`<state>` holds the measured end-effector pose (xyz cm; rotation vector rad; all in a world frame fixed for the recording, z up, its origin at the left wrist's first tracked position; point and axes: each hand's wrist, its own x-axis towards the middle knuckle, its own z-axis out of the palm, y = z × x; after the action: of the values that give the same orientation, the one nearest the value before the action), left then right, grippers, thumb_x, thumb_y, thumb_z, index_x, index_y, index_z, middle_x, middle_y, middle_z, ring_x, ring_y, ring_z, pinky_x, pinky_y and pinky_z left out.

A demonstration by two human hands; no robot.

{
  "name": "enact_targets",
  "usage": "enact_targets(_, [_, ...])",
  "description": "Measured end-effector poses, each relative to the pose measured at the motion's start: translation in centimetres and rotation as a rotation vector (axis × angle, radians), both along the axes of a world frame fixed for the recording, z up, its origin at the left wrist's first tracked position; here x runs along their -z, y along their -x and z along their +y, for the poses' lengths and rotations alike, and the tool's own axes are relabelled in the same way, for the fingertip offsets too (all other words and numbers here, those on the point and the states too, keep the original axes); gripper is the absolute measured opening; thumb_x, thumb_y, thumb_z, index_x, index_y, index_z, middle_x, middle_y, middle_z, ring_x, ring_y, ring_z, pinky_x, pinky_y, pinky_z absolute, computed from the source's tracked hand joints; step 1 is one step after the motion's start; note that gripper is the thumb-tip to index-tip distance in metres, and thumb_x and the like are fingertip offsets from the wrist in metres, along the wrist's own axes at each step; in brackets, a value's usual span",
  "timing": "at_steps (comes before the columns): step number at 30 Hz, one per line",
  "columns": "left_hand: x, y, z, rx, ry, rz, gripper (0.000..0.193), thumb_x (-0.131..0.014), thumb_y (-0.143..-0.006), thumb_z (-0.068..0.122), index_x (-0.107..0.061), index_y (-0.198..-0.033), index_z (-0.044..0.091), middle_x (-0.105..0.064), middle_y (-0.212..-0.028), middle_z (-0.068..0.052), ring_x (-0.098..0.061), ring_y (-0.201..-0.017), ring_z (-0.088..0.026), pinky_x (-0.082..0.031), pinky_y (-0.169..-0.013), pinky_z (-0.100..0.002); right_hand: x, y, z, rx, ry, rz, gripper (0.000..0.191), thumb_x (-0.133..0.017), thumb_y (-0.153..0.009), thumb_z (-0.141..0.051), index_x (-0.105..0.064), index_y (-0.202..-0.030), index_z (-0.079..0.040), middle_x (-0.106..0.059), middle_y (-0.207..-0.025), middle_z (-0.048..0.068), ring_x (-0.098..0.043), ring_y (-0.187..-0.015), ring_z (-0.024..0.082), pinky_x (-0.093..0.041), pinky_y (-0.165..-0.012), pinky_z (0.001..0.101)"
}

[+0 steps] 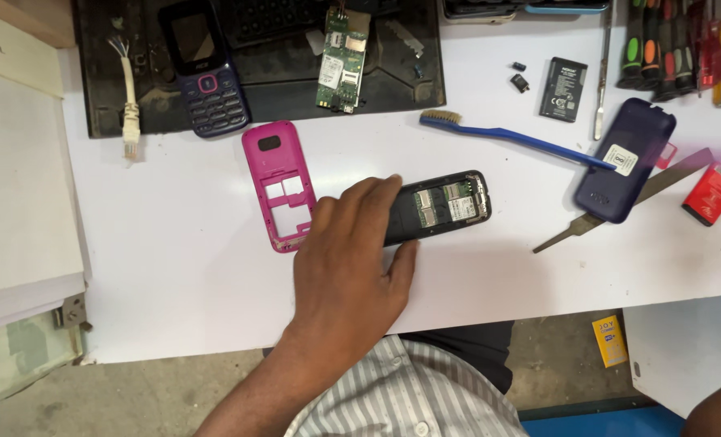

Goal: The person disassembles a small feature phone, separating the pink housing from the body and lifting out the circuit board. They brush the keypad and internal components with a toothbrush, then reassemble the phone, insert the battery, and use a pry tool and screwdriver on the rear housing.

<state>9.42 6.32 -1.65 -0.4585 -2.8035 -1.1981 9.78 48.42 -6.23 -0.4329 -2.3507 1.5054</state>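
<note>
left hand (344, 259): laid with loose fingers on the black opened phone body (445, 206) | phone: lying on white surface (174, 267), beside pink plastic phone frame (278, 184) | right hand: only an edge seen, state cannot be told

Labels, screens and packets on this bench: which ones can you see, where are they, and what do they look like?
Keypad phone: top left on the dark mat, small dark screen.
Blue back cover: right side, white sticker.
Black battery: upper right, white print.
Red battery: far right edge.
Yellow packet: on the floor, lower right.
</note>
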Motion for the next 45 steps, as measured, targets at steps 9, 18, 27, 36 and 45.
enact_targets(9, [-0.1,0.1,0.4,0.025,0.005,0.123,0.063,-0.079,-0.082,0.009,-0.053,-0.138,-0.002,-0.064,-0.127,-0.017,-0.049,-0.130,-0.040,-0.040,-0.105,-0.054,-8.7,-3.5,-14.5,-0.511,-0.189,0.044,0.024,-0.062,-0.101,-0.001,-0.052,-0.122,0.002,-0.068,-0.121,0.017,-0.071,-0.110,0.021,-0.061,-0.095,0.0324])
enact_targets(18, [0.5,0.3,0.5,0.033,-0.007,0.135,0.061,-0.079,-0.083,0.010,-0.052,-0.137,-0.002,-0.063,-0.127,-0.019,-0.043,-0.140,-0.042,-0.028,-0.120,-0.064,-12.9,-1.1,-20.2,-0.597,-0.594,0.009,0.022,-0.073,-0.092,-0.002,-0.062,-0.109,0.007,-0.075,-0.102,0.016,-0.069,-0.072,0.014,-0.054,-0.060,0.0261])
enact_targets(27, [0.8,0.3,0.5,0.054,-0.005,0.139,0.061,-0.078,-0.085,0.009,-0.051,-0.138,-0.001,-0.063,-0.128,-0.019,-0.042,-0.142,-0.042,-0.026,-0.121,-0.067,-13.1,-0.4,-20.8,-0.668,-0.672,0.125,0.023,-0.076,-0.090,-0.003,-0.062,-0.106,0.005,-0.075,-0.097,0.015,-0.074,-0.078,0.017,-0.057,-0.062,0.0289])
enact_targets(36, [0.8,0.3,0.6,0.053,0.002,0.141,0.062,-0.079,-0.084,0.009,-0.050,-0.138,0.000,-0.062,-0.128,-0.018,-0.043,-0.143,-0.042,-0.024,-0.121,-0.067,-15.1,1.3,-21.6,-0.846,-0.952,0.124,0.025,-0.079,-0.086,-0.019,-0.063,-0.093,0.000,-0.071,-0.080,0.011,-0.069,-0.062,0.023,-0.050,-0.049,0.0346])
enact_targets(45, [0.6,0.3,0.5,0.051,0.006,0.125,0.061,-0.079,-0.084,0.010,-0.051,-0.138,0.001,-0.064,-0.126,-0.016,-0.043,-0.143,-0.041,-0.023,-0.123,-0.066,-15.5,2.5,-22.9,-0.897,-1.429,-0.265,0.044,-0.062,-0.089,-0.051,-0.053,-0.072,-0.012,-0.056,-0.053,0.002,-0.061,-0.044,0.020,-0.045,-0.038,0.0390])
